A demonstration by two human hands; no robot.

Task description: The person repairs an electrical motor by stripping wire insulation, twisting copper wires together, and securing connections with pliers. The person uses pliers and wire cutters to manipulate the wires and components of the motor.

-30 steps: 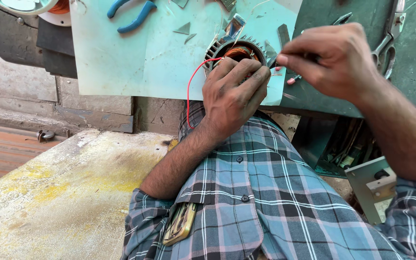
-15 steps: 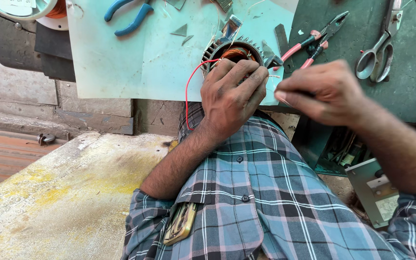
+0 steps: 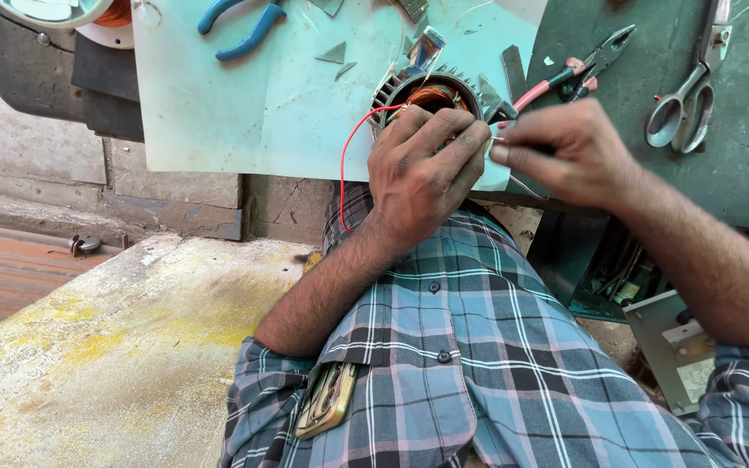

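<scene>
Far left on the tabletop [image 3: 218, 113]: blue pliers [image 3: 240, 22], untouched. Middle: motor stator [image 3: 431, 91] sits at the near edge of the pale sheet, copper winding showing inside, red wire [image 3: 346, 165] looping down off its left side. Left hand [image 3: 422, 169] clamps over the stator, fingers curled on its rim, holding it steady. Right hand [image 3: 561, 147] pinches something thin at the stator's right edge, thumb and forefinger pressed together; looks like a fine wire, too small to be sure. Change: a second ago that hand was up beside the stator; it has since dropped and pulled right, uncovering the red-handled pliers [image 3: 574, 74]. Reads as drawing a strand out. Scissors [image 3: 687, 87] far right, idle.
</scene>
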